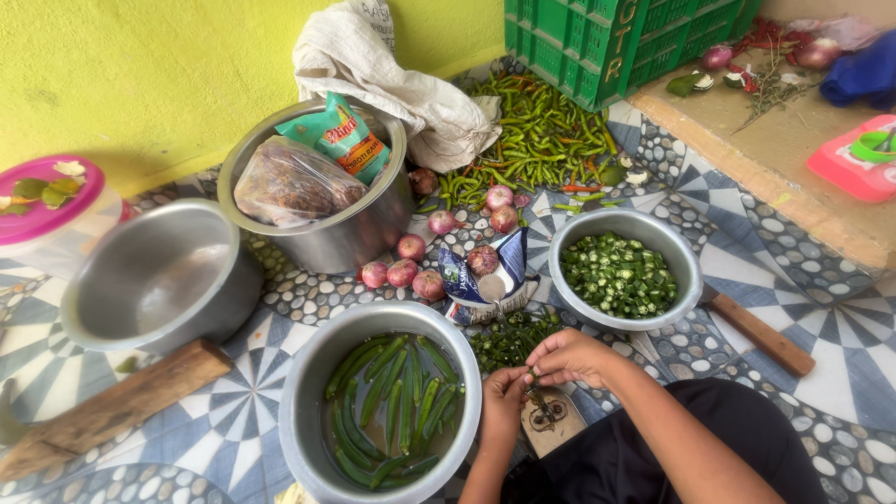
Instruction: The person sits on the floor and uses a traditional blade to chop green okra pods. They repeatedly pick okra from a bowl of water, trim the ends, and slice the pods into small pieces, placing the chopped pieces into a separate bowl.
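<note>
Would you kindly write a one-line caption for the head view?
Both hands, left hand and right hand, hold a green okra pod between a pot of whole okra and a bowl of cut pieces.

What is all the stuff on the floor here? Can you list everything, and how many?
Steel bowl: one, silver, near centre, holding whole green okra in water.
Steel bowl: one, silver, right, holding chopped green okra pieces.
Empty steel pot: one, silver, left.
Large steel pot: one, silver, holding plastic packets.
Onions: about ten, pink-red, centre floor.
Green chillies: a heap, by the green crate.
White sack: one, against the yellow wall.
Wooden plank: one, brown, left.
Pink-lidded tub: one, far left.
Floor-mounted blade: one, under the hands.
Left hand and right hand: both pinch one okra piece over the blade.
</note>
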